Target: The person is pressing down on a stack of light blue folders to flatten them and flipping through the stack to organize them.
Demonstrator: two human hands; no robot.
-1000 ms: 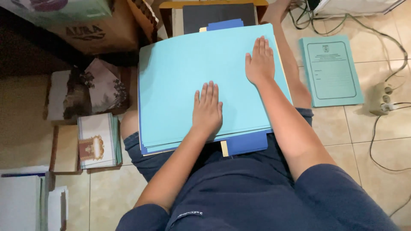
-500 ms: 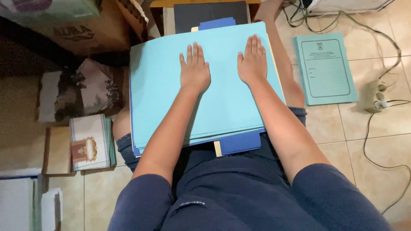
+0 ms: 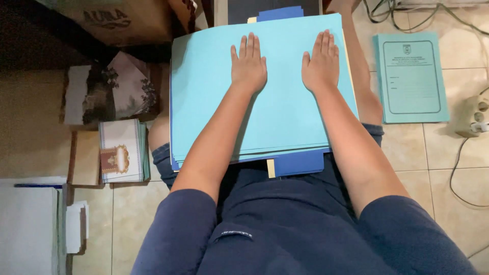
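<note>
Hands flat, you press the light blue paper stack (image 3: 275,102) on your lap: left hand (image 3: 248,69) and right hand (image 3: 321,66) lie side by side near its far edge, fingers spread, grasping nothing. The stack's long axis runs away from you.

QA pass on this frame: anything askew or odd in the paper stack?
Mostly neat. Both hands, left hand and right hand, lie flat on the light blue paper stack. A dark blue folder and a yellowish strip stick out past its near edge.
</note>
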